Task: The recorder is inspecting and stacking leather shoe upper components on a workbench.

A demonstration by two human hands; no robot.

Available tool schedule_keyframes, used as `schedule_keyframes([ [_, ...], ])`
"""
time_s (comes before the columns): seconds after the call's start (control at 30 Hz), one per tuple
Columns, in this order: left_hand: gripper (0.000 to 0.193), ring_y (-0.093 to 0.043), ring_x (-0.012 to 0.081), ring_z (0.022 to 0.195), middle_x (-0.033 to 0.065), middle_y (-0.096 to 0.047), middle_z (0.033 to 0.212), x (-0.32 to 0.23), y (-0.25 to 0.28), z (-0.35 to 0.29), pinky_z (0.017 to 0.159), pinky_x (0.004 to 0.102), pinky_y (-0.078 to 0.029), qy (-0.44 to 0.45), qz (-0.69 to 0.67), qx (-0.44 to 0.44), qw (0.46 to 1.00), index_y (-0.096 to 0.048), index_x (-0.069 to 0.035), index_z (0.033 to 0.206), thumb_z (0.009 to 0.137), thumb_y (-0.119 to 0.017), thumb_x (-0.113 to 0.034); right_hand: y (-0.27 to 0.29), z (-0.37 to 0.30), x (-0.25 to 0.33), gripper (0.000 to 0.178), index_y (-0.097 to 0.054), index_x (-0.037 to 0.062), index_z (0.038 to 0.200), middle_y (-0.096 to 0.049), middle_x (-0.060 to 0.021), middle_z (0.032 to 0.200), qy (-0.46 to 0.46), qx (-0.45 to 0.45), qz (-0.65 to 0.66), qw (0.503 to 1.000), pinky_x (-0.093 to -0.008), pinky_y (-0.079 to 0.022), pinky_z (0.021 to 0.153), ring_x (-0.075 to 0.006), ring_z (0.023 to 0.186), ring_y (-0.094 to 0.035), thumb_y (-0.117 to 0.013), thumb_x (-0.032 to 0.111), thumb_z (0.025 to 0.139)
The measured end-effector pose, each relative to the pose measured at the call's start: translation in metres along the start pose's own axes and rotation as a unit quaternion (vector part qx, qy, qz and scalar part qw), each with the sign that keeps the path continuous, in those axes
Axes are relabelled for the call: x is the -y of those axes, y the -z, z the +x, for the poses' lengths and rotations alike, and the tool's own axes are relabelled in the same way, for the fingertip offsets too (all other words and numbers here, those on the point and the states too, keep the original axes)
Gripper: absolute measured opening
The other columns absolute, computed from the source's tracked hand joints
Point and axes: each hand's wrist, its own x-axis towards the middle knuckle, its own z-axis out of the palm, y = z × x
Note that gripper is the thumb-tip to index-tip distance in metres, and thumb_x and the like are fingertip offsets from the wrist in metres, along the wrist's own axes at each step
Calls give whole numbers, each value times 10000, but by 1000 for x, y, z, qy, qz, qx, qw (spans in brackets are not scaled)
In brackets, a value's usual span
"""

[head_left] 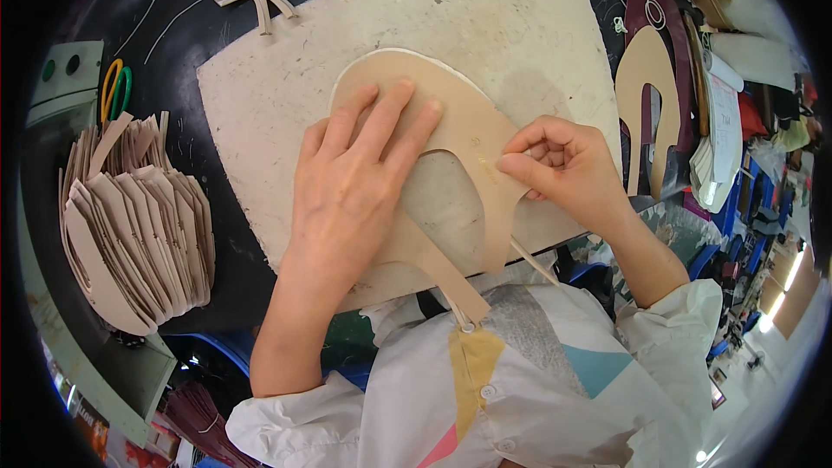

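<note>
While the left hand [351, 178] spreads its fingers flat over the tan piece [465, 128] on the board [529, 26], the right hand [568, 166] has thumb and fingertips bunched at the piece's right edge, though whether they nip it I can't tell. I'd press evenly with the left and work that edge in small, gentle touches, so nothing skews or creases.

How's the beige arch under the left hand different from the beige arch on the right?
The central arch lies mostly on the pale board; the right arch overlaps a maroon piece. The left hand rests on the central arch, while no hand touches the right arch. Both are beige, with two legs.
</note>
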Motion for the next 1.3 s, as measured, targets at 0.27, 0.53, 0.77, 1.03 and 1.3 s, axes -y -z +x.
schedule_keyframes([
  [0.27,506,-526,267,1231,82,-591,1298,-22,-9,12,984,411,-421,-72,-75,2,995,-606,-72,1264,762,-565,-24,-4,6,3,120,-668,-6,836,-621,8,659,59,-11,-152,987,-178,-422,499,-21,551,-553,-738,87,807],
  [0.53,512,-584,264,1007,66,-595,1243,5,13,-8,805,363,-494,20,68,22,997,-584,-55,1273,766,-604,15,47,42,12,173,-678,24,987,-665,-11,741,302,-243,-75,919,-219,-471,598,-51,643,-579,-705,145,867],
  [0.77,374,-601,285,902,132,-597,1158,-24,2,-52,734,359,-506,197,6,-29,980,-628,-19,1190,832,-692,-105,28,-3,8,193,-624,46,899,-622,-33,622,299,-227,-278,884,-230,-460,497,-106,517,-575,-734,200,859],
  [1.03,953,-280,416,1410,272,-311,1503,-41,-29,-60,1132,524,-214,66,-65,28,995,-333,93,1426,817,-550,-607,-27,14,-7,243,-604,29,952,-625,-70,715,401,-173,-216,873,-268,-500,520,-181,566,-619,-771,86,785],
  [1.3,963,-279,399,1418,189,-324,1530,-40,-26,-60,1131,518,-220,58,-49,53,996,-425,2,1421,751,-538,-680,-21,9,-2,205,-566,25,921,-598,-36,686,242,-123,-121,955,-214,-454,513,-76,547,-563,-726,4,795],
])
